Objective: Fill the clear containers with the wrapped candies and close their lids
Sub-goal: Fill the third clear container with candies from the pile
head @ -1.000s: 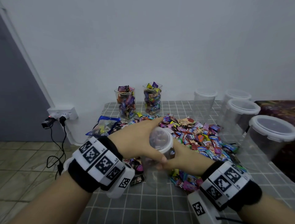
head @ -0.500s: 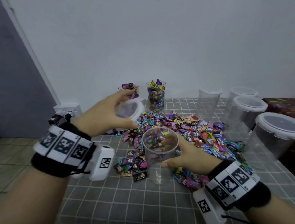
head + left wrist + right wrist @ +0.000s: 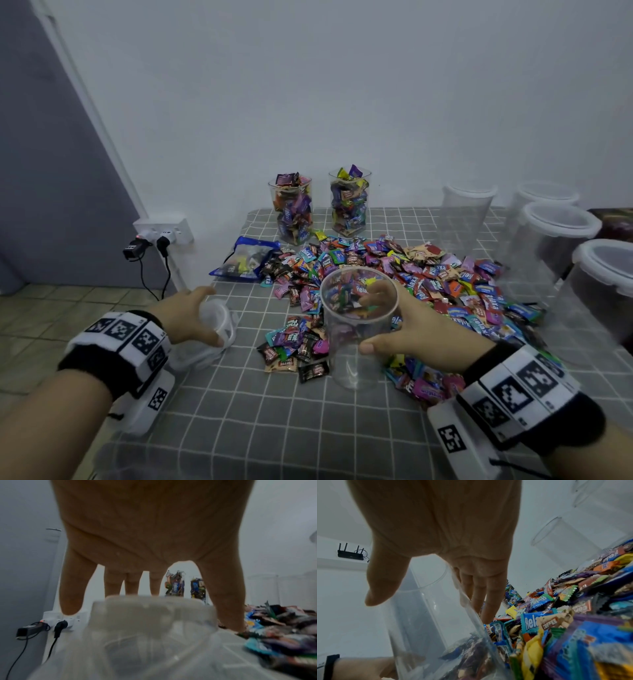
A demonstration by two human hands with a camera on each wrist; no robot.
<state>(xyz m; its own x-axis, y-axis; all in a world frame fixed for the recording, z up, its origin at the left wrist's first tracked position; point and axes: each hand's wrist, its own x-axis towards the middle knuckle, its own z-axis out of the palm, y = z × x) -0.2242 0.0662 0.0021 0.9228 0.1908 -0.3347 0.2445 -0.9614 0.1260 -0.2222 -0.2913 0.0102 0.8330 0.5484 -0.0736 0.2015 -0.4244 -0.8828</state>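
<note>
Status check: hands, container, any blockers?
Left hand holds the lid at the table's left edge. Right hand grips the open, empty container. Candy pile right beside it; nothing in the way.

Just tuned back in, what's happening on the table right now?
The right hand holds an open, empty clear container upright beside the candy pile. The left hand holds its lid at the table's left edge. Two filled containers stand lidless at the back; no candy has gone into this one yet.
</note>
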